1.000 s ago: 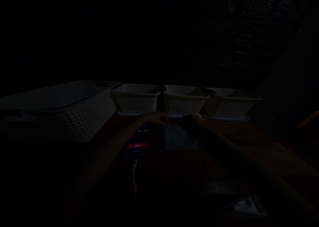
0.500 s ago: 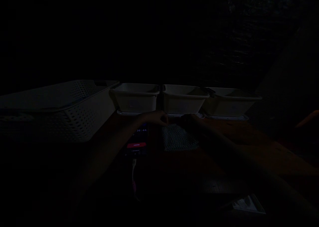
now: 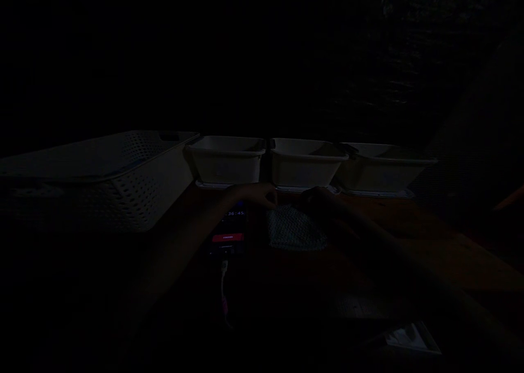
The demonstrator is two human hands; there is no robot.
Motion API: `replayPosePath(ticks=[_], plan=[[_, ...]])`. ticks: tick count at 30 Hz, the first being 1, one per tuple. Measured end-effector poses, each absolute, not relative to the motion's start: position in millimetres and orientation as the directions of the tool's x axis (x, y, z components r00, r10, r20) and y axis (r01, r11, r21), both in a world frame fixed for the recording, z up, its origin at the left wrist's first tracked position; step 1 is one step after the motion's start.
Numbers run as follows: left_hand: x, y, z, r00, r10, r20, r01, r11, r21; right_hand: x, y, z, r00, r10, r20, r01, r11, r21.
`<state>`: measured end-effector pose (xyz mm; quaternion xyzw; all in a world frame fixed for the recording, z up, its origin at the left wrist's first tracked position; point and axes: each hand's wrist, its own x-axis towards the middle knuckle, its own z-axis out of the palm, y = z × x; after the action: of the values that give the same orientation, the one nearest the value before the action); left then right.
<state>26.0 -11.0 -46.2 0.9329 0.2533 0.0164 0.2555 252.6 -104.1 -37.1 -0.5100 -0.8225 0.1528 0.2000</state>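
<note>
The scene is very dark. My left hand (image 3: 256, 194) reaches forward over the top of a lit phone (image 3: 228, 231) and touches the near-left corner of a small patterned cloth (image 3: 293, 228) on the wooden table (image 3: 409, 236). Its fingers look curled, as if pinching the cloth's edge. My right hand (image 3: 317, 197) lies at the cloth's far-right corner; its fingers are lost in shadow. Three white tubs (image 3: 303, 163) stand in a row just behind both hands.
A large white perforated basket (image 3: 102, 179) sits at the left. A cable (image 3: 224, 291) runs from the phone toward me. A pale flat object (image 3: 411, 337) lies at the near right. Something orange (image 3: 510, 198) shows at the far right edge.
Both hands stay at the cloth's far edge. The view has shifted slightly, and the phone's timer has advanced by a second.
</note>
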Motion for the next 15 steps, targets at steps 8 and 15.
replayPosePath(ticks=[8, 15], plan=[[23.6, -10.5, -45.0, 0.880, 0.467, -0.086, 0.447, -0.753, 0.482, 252.8, -101.0, -37.1, -0.409, 0.896, 0.171, 0.781, 0.441, -0.442], [20.5, -5.4, -45.5, 0.865, 0.492, -0.103, 0.467, -0.709, 0.528, 255.6, -98.8, -38.4, -0.425, 0.884, 0.193, 0.772, 0.465, -0.433]])
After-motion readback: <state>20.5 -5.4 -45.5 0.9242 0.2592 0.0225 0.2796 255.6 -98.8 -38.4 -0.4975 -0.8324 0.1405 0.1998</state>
